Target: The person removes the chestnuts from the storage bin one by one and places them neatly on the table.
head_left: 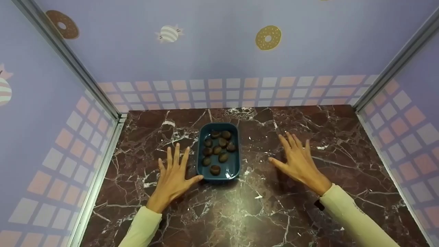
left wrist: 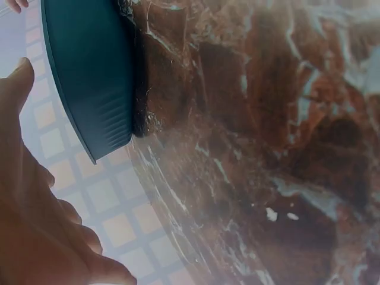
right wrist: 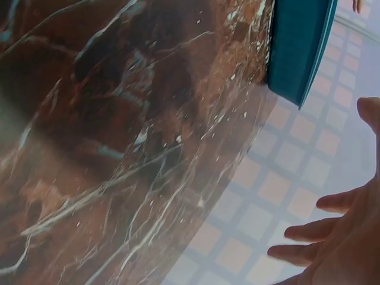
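Note:
A dark teal rectangular tray [head_left: 234,171] stands on the marble-patterned tabletop, with several round brown chestnuts [head_left: 223,157] lying loose inside it. To its left my left hand [head_left: 173,181] is spread with straight fingers, holding nothing. The thumb tip comes close to the tray's near left corner; in the left wrist view a gap shows between the hand [left wrist: 41,214] and the tray's outer wall [left wrist: 89,71]. Farther off on the right, my right hand [head_left: 298,163] is also spread and holds nothing. The right wrist view shows that hand [right wrist: 338,237] apart from the tray [right wrist: 297,53].
The dark red tabletop [head_left: 260,219] has white veins and light reflections. Lilac panels close off the back [head_left: 219,51], the left [head_left: 44,120] and the right [head_left: 411,113], joined by metal corner strips. Pale sleeves [head_left: 356,216] cover both forearms.

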`<move>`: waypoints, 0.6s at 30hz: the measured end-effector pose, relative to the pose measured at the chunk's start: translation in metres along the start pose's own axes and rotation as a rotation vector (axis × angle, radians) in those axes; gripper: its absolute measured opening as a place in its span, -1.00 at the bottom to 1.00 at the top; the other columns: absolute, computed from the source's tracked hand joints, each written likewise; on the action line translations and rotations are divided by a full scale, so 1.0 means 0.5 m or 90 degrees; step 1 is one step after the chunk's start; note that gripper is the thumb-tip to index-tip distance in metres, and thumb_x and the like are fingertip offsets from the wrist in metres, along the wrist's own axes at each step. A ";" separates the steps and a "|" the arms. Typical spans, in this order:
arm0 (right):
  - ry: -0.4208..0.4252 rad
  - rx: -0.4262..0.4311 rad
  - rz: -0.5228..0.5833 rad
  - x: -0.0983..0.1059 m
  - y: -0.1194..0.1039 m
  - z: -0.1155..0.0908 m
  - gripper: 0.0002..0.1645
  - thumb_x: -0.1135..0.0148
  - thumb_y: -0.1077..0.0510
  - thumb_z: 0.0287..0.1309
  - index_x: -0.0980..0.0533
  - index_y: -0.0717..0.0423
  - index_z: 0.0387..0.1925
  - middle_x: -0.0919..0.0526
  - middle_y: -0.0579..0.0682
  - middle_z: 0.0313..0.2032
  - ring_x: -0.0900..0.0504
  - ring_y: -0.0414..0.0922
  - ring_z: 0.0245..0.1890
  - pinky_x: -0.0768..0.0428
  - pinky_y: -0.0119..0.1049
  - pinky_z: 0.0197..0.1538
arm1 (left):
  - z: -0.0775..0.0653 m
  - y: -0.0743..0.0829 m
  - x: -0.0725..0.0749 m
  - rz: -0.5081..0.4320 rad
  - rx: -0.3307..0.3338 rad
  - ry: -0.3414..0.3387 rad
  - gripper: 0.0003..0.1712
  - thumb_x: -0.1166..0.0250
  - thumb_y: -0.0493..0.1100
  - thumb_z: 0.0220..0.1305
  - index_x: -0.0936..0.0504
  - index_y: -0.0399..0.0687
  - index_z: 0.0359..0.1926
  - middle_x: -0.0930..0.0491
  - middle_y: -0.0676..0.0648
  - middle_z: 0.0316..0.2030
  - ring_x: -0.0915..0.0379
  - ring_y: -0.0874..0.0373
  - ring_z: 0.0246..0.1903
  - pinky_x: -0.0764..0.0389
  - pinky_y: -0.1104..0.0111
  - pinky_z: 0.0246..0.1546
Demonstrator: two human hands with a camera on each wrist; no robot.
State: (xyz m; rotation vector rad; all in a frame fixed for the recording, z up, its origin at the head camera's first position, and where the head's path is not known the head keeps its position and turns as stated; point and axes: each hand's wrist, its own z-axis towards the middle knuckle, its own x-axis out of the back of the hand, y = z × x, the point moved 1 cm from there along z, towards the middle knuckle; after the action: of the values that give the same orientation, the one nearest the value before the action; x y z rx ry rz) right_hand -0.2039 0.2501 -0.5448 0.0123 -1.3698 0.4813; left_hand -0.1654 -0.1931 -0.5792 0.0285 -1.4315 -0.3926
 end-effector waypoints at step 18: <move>0.049 0.086 0.178 -0.039 -0.094 0.017 -0.10 -0.32 -0.29 0.23 -0.30 -0.03 0.48 -0.42 0.11 0.34 -0.46 0.10 0.28 -0.46 0.13 0.24 | -0.012 -0.001 -0.011 -0.117 -0.019 0.023 0.21 -0.20 0.56 0.17 0.12 0.22 0.64 0.08 -0.11 0.59 0.04 -0.18 0.52 -0.33 -0.25 0.26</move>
State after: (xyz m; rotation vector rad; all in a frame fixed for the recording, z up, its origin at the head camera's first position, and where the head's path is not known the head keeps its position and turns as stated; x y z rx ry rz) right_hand -0.1986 0.1990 -0.5487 -0.0873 -1.2674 0.8012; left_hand -0.1602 -0.1934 -0.5856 0.1429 -1.3922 -0.5620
